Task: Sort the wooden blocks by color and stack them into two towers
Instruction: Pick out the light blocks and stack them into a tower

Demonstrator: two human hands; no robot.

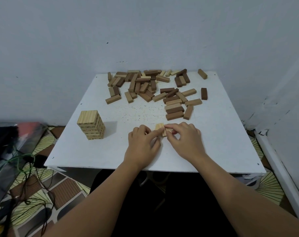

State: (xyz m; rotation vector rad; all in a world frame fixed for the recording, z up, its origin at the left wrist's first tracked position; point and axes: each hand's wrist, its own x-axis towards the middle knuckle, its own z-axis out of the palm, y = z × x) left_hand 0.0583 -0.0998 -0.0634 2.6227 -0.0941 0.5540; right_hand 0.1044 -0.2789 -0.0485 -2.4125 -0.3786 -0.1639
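Note:
A tower of light wooden blocks [91, 124] stands at the left of the white table [94, 154]. Loose light, tan and dark brown blocks lie in a scattered pile [145, 84] across the far half, with a second cluster [177, 104] to the right. Near the table's middle, a few light blocks [160, 128] sit side by side between my hands. My left hand [143, 142] touches them from the left with its fingertips. My right hand [184, 139] pinches the right-hand block from the other side.
Two lone blocks, one tan [202, 73] and one dark [204, 93], lie near the far right edge. Grey walls close in behind and to the right. Cables [25, 168] and a bag [11, 139] lie on the patterned floor to the left.

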